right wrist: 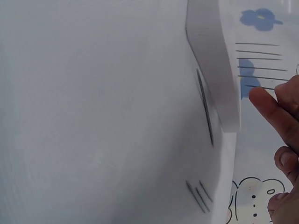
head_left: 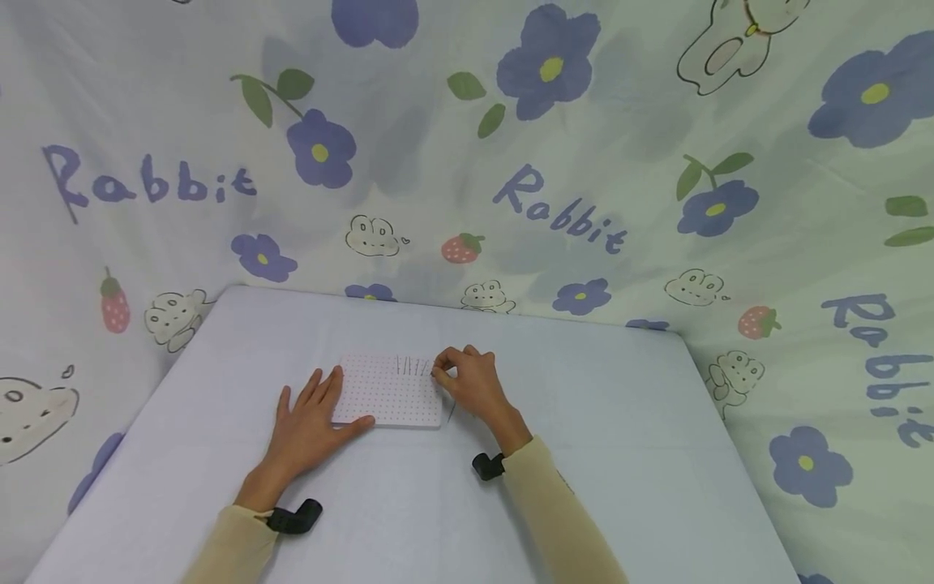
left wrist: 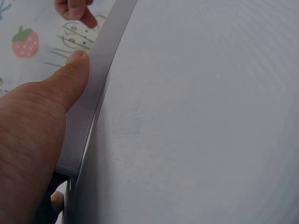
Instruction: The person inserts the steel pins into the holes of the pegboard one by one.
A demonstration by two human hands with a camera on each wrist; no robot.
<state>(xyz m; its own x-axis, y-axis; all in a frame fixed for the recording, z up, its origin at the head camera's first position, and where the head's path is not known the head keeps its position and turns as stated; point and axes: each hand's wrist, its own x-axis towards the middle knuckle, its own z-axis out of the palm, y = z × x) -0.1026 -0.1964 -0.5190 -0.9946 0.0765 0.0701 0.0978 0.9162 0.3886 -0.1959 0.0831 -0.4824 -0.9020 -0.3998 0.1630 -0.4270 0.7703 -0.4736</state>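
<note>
A white board [head_left: 387,397] with rows of small holes lies on the table. Several thin dark pins [head_left: 410,365] stand in a row near its back right corner. My left hand [head_left: 302,426] rests on the board's left side with its fingers straight, the thumb on the front edge. At the right end of the row, my right hand [head_left: 470,380] pinches another thin pin [right wrist: 261,87] between thumb and index finger. Whether its lower tip sits in a hole cannot be made out.
One loose pin [right wrist: 204,107] lies on the table beside the board's right edge. A few more dark pins [right wrist: 198,196] appear farther along in the right wrist view. Behind the white table [head_left: 620,389] hangs a rabbit-and-flower cloth [head_left: 409,162].
</note>
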